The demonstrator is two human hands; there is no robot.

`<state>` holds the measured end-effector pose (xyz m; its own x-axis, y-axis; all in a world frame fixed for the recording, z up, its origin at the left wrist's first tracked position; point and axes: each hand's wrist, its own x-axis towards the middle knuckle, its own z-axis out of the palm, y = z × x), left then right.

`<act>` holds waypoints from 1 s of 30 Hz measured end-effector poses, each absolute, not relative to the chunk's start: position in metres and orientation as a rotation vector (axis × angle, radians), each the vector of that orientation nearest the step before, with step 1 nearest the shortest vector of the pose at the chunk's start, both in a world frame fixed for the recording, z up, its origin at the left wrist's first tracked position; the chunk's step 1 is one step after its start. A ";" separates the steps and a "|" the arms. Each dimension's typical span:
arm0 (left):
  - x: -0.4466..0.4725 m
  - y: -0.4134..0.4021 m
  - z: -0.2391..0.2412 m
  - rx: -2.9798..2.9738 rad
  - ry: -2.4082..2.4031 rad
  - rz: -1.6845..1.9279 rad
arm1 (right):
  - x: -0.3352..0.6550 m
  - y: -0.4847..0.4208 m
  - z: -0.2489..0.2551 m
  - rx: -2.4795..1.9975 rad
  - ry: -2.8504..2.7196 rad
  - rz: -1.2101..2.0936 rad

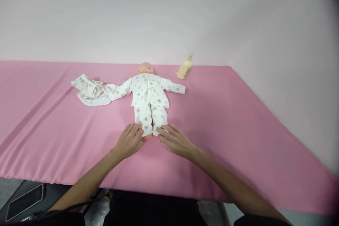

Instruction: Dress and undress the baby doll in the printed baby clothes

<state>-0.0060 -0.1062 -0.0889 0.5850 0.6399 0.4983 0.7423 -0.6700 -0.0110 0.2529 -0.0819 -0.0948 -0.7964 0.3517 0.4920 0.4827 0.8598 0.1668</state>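
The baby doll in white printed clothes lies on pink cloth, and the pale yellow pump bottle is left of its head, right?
Not quite: the head camera shows the pale yellow pump bottle to the right of the head of the baby doll in white printed clothes, which does lie on pink cloth.

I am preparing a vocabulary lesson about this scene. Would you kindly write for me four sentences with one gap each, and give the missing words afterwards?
1. The doll lies face up, on its ____.
2. The cloth under the doll is ____ in colour.
3. In the picture, the crumpled clothes lie to the ____ of the doll.
4. The person's ____ hand touches the trouser leg nearer to the bottle.

Missing words: back; pink; left; right.
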 end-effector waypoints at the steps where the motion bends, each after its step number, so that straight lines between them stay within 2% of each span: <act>1: -0.007 -0.107 -0.089 -2.596 -1.136 -0.649 | 0.255 -0.083 -0.096 -0.602 -2.579 -0.408; 6: -0.010 -0.108 -0.091 -2.577 -1.166 -0.657 | 0.260 -0.085 -0.100 -0.598 -2.406 -0.373; 11: -0.004 -0.106 -0.099 -2.458 -1.150 -0.743 | 0.266 -0.089 -0.106 -0.822 -2.303 -0.241; 18: 0.006 -0.117 -0.096 -2.474 -0.989 -0.819 | 0.274 -0.095 -0.121 -1.017 -2.279 0.082; 23: 0.014 -0.126 -0.101 -2.494 -0.933 -0.817 | 0.269 -0.098 -0.115 -1.048 -2.281 0.197; 26: 0.016 -0.128 -0.110 -2.480 -1.006 -0.722 | 0.269 -0.099 -0.114 -1.100 -2.264 0.228; 30: 0.012 -0.131 -0.117 -2.363 -1.297 -0.784 | 0.272 -0.099 -0.118 -1.201 -2.210 0.289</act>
